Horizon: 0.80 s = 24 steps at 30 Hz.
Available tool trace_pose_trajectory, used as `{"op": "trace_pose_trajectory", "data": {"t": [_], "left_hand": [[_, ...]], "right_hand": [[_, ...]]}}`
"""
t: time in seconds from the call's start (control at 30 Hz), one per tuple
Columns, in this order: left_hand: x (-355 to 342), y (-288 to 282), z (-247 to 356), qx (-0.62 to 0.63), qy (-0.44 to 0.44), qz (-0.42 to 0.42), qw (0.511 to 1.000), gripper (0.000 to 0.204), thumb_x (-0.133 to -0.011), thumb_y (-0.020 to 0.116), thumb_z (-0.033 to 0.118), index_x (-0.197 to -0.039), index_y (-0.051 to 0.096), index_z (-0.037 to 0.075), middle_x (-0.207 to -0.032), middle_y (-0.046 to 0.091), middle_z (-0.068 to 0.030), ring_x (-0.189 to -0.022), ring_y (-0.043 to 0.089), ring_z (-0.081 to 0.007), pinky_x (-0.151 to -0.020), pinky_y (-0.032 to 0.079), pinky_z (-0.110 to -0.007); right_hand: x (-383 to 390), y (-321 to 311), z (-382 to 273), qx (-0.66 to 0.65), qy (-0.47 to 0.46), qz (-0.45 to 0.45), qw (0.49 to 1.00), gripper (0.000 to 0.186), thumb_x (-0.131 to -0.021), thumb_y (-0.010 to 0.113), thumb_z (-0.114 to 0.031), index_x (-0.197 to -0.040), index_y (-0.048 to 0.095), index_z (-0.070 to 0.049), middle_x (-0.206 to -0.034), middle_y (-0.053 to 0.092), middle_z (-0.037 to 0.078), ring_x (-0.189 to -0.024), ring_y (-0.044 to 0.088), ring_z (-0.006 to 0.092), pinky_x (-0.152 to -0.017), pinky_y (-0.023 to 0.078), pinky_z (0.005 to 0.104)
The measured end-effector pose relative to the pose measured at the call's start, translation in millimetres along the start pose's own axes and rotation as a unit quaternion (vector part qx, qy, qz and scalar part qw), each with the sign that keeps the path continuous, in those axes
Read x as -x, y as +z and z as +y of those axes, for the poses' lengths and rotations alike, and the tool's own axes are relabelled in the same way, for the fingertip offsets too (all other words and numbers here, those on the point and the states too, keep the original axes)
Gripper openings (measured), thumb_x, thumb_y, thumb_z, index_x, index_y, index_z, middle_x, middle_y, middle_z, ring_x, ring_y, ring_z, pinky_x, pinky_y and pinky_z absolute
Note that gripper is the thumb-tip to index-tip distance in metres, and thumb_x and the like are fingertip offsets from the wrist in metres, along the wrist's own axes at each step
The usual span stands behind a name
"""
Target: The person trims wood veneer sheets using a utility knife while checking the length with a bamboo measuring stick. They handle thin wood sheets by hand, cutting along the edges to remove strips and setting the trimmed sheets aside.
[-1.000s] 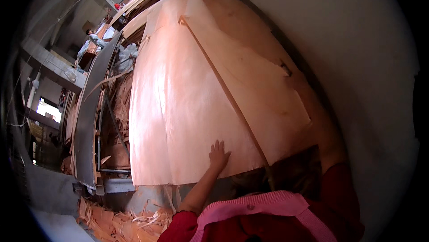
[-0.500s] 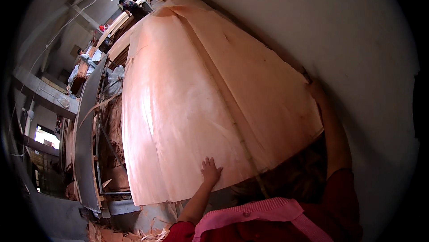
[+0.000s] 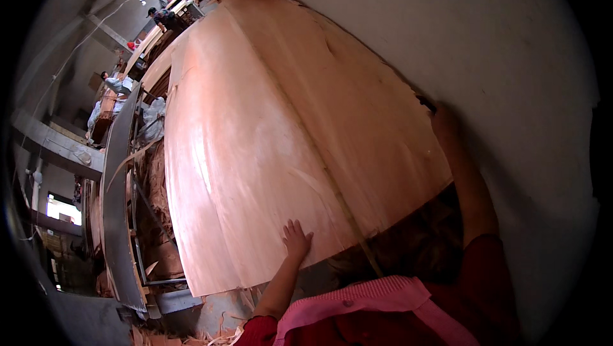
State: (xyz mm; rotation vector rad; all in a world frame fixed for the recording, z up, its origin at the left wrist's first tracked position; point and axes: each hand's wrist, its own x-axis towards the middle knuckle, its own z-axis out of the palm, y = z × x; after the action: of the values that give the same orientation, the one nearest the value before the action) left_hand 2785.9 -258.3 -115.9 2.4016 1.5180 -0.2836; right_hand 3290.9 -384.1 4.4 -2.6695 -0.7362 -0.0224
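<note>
A large, thin pinkish wood veneer sheet [image 3: 236,154] spreads out in front of me and runs away toward the far end. Along it lies a slim bamboo-like pole [image 3: 327,170], its near end sticking out past the sheet toward my waist. My left hand [image 3: 297,239] rests flat on the sheet near its front edge, fingers spread. At the sheet's right edge, beside the wall, my right hand [image 3: 444,119] is closed around something; a short dark tip [image 3: 424,102] shows past it, too small to name.
A pale wall [image 3: 511,90] runs close along the right. To the left stands a dark long panel [image 3: 121,205] with a metal frame [image 3: 138,250] beside it. Veneer scraps [image 3: 211,327] litter the floor at lower left. A person [image 3: 167,19] works among stacks far back.
The raised fold at the sheet's far end has flattened out. My right hand has shifted slightly up along the right edge, and the dark tip shows more. My left hand stays flat.
</note>
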Motion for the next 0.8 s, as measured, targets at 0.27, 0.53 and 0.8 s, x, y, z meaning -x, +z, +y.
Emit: {"op": "trace_pose_trajectory", "data": {"t": [0.27,0.53,0.8], "left_hand": [[-4.1,-3.3,-7.2,0.022,0.012,-0.018,1.000,0.068,-0.075,0.061,0.033,-0.127,0.030,0.004,-0.136,0.021,-0.0192,-0.124,0.021,-0.0374,-0.094,0.027,-0.053],[12.7,10.0,-61.4,0.049,0.192,0.010,0.980,0.059,-0.075,0.061,0.023,-0.123,0.036,0.000,-0.128,0.035,-0.0203,-0.119,0.031,-0.0374,-0.097,0.029,-0.041],[102.9,-39.4,-130.2,0.039,0.336,0.062,0.939,0.049,-0.074,0.060,0.017,-0.119,0.043,0.005,-0.126,0.039,-0.0167,-0.118,0.032,-0.0372,-0.096,0.029,-0.045]], "right_hand": [[182.5,2.3,-23.0,-0.204,-0.052,-0.168,0.963,0.034,-0.078,0.054,-0.024,-0.109,0.055,-0.011,-0.102,0.057,0.014,-0.094,0.055,0.0290,-0.079,0.043,0.0350],[366.3,78.4,-56.9,-0.233,-0.009,-0.322,0.918,0.051,-0.083,0.051,-0.022,-0.128,0.032,-0.009,-0.102,0.053,0.025,-0.092,0.054,0.0342,-0.080,0.041,0.0401],[385.2,115.1,-77.5,-0.268,0.050,-0.253,0.928,0.045,-0.083,0.049,-0.013,-0.126,0.035,-0.011,-0.103,0.055,0.022,-0.093,0.054,0.0323,-0.080,0.041,0.0360]]}}
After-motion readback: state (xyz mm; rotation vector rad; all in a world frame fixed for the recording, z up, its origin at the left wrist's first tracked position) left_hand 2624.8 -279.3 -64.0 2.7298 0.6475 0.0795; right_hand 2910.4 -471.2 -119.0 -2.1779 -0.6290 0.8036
